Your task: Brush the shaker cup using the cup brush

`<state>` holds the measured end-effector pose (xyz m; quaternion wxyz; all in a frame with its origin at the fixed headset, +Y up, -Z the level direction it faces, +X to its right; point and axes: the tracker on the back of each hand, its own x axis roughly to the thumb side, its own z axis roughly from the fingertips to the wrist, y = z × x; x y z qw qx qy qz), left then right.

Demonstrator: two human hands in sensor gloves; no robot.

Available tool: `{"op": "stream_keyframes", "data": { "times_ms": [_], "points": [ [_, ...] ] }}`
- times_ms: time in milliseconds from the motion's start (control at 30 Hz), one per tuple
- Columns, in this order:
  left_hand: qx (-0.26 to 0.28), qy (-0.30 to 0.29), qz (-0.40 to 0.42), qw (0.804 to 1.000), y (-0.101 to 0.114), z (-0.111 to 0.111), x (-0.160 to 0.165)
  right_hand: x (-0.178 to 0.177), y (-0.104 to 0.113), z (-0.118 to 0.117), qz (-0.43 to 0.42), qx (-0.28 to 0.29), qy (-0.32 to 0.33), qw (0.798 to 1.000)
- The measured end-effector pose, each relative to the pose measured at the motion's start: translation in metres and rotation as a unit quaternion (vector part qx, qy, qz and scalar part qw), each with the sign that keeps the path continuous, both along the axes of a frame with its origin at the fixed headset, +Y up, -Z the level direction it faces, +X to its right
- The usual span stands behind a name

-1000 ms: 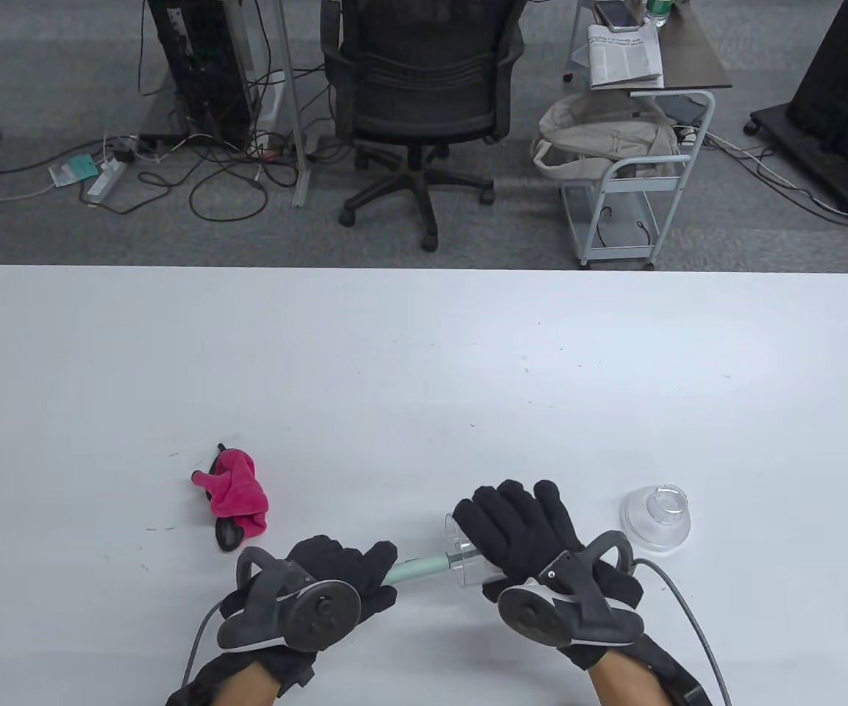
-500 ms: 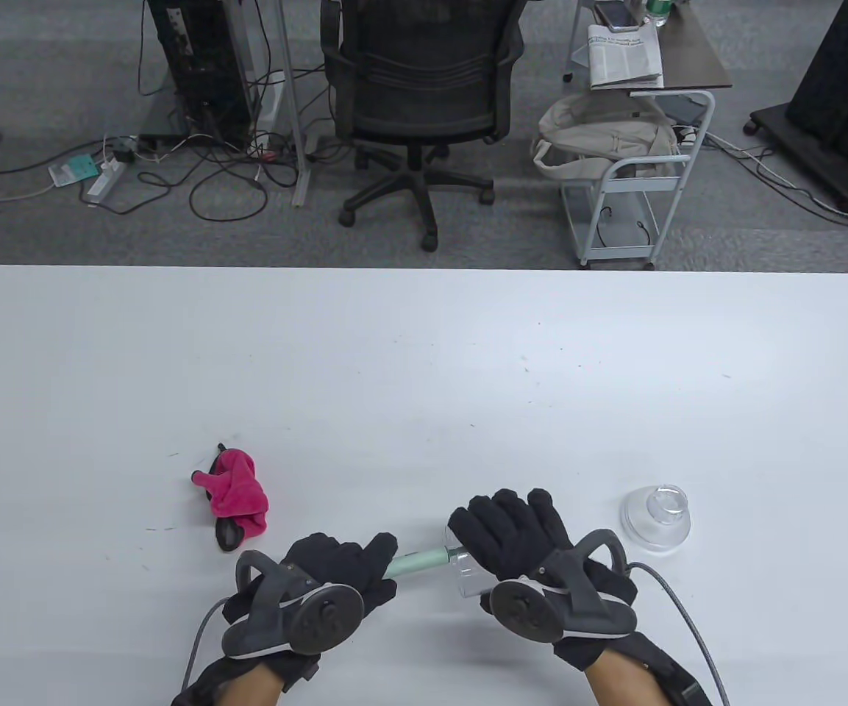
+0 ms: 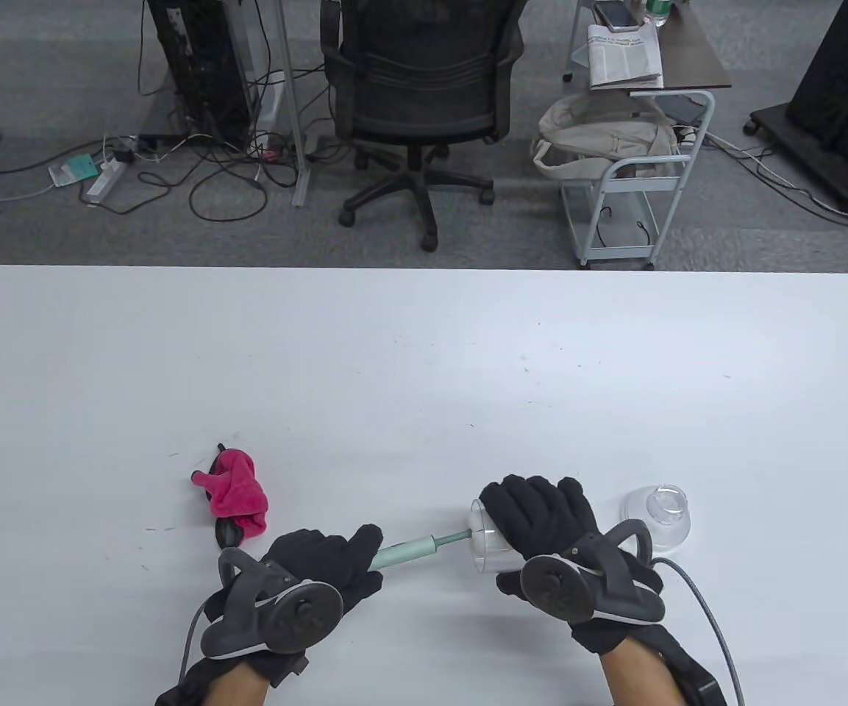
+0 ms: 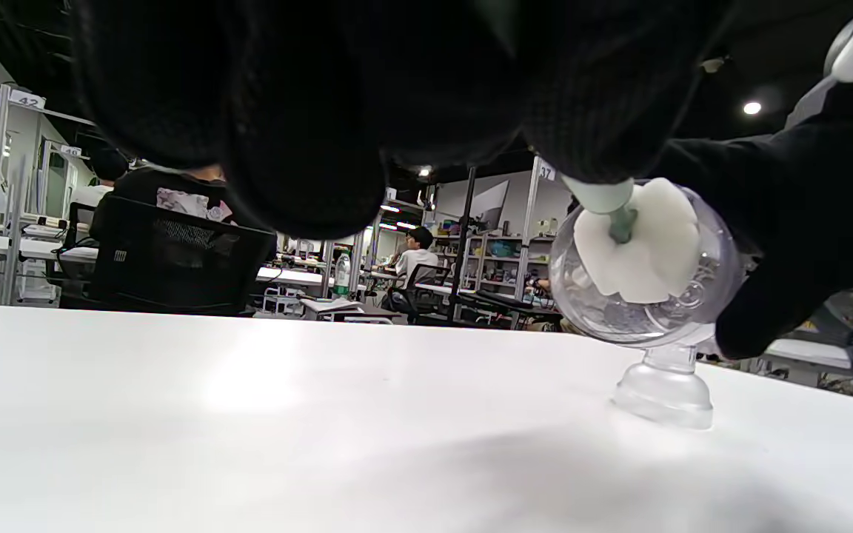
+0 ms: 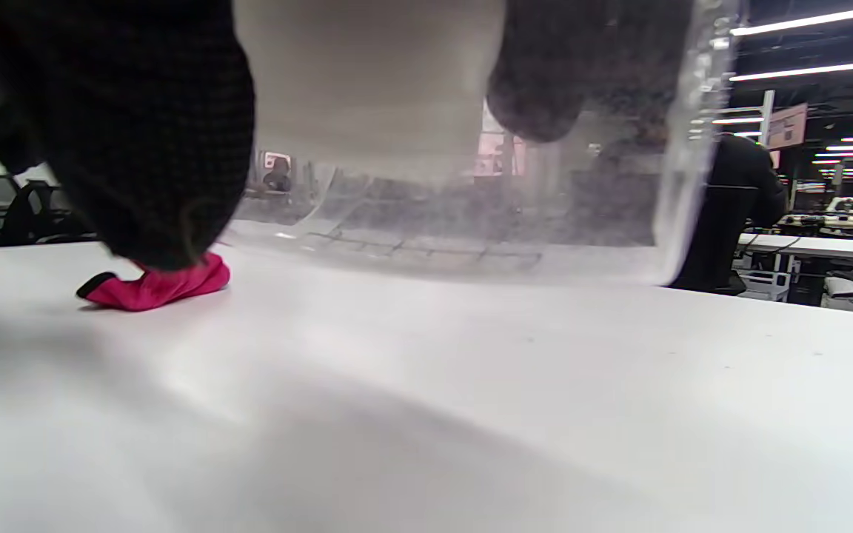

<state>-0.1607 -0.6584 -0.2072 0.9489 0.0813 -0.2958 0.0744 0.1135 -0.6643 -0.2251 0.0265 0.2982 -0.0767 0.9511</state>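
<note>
My right hand (image 3: 541,515) grips a clear plastic shaker cup (image 3: 493,548) on its side above the table, its mouth facing left. My left hand (image 3: 324,562) grips the pale green handle of the cup brush (image 3: 409,551). The brush's thin shaft runs right and its white sponge head (image 4: 637,252) sits at the cup's mouth, as the left wrist view shows. In the right wrist view the cup wall (image 5: 471,200) fills the top, with the sponge white inside it. The cup's clear domed lid (image 3: 657,517) stands on the table just right of my right hand.
A crumpled pink cloth (image 3: 236,494) over a small black item lies on the white table (image 3: 424,368) left of my left hand; it also shows in the right wrist view (image 5: 160,285). An office chair (image 3: 424,88) and a trolley stand beyond the far edge.
My right hand has moved the cup to the right and my left hand has drawn back left, so the brush is pulled out: more shaft shows and the sponge sits near the mouth.
</note>
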Motion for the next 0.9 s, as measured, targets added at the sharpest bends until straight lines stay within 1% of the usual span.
{"op": "stream_keyframes", "data": {
  "times_ms": [100, 133, 167, 200, 267, 333, 367, 433, 467, 533, 600, 667, 700, 767, 800, 833, 867, 900],
  "points": [
    [-0.017, -0.014, -0.012, 1.0, -0.006, 0.0, 0.008, -0.012, -0.005, 0.005, -0.003, -0.01, 0.03, 0.999],
    [-0.02, -0.016, -0.012, 1.0, -0.007, 0.0, 0.011, -0.015, -0.005, 0.007, -0.007, -0.001, 0.039, 0.999],
    [-0.028, -0.016, -0.015, 0.999, -0.008, 0.0, 0.013, -0.019, -0.005, 0.009, -0.008, 0.012, 0.048, 0.999],
    [-0.036, -0.012, -0.022, 0.999, -0.008, 0.0, 0.012, -0.019, -0.005, 0.011, 0.02, 0.033, 0.041, 0.998],
    [-0.041, -0.021, -0.007, 0.999, -0.009, -0.001, 0.012, -0.017, -0.004, 0.012, 0.006, 0.062, 0.039, 0.997],
    [-0.047, -0.032, -0.011, 0.998, -0.008, 0.0, 0.014, -0.013, 0.0, 0.009, 0.002, 0.099, 0.021, 0.995],
    [-0.04, -0.028, -0.005, 0.999, -0.007, 0.001, 0.014, -0.01, 0.001, 0.007, 0.002, 0.106, 0.01, 0.994],
    [-0.016, -0.028, -0.007, 0.999, -0.004, 0.003, 0.013, -0.004, 0.002, 0.003, -0.002, 0.104, -0.002, 0.995],
    [-0.003, -0.026, -0.002, 1.0, -0.002, 0.003, 0.01, 0.0, 0.003, 0.001, -0.007, 0.092, -0.011, 0.996],
    [0.003, -0.016, 0.013, 1.0, 0.001, 0.003, 0.004, 0.004, 0.004, -0.002, -0.008, 0.06, -0.019, 0.998],
    [0.007, -0.005, 0.007, 1.0, 0.002, 0.002, 0.0, 0.0, 0.002, -0.001, -0.007, 0.022, -0.002, 1.0],
    [0.004, -0.004, -0.006, 1.0, 0.0, 0.001, 0.0, -0.008, -0.001, 0.003, 0.005, 0.005, 0.016, 1.0],
    [-0.004, -0.008, -0.01, 1.0, -0.003, 0.0, 0.003, -0.014, -0.003, 0.005, 0.003, 0.004, 0.034, 0.999],
    [-0.022, -0.013, -0.015, 1.0, -0.006, -0.001, 0.008, -0.019, -0.004, 0.008, -0.002, 0.009, 0.047, 0.999],
    [-0.036, -0.008, -0.019, 0.999, -0.007, -0.001, 0.009, -0.02, -0.003, 0.009, -0.006, 0.021, 0.049, 0.999],
    [-0.045, -0.007, -0.019, 0.999, -0.008, -0.001, 0.009, -0.018, -0.001, 0.01, 0.009, 0.044, 0.041, 0.998],
    [-0.054, -0.014, -0.011, 0.998, -0.009, -0.002, 0.01, -0.014, 0.001, 0.01, -0.005, 0.067, 0.039, 0.997],
    [-0.064, -0.018, -0.011, 0.998, -0.01, -0.002, 0.011, -0.012, 0.003, 0.01, -0.017, 0.075, 0.035, 0.996]
  ]
}}
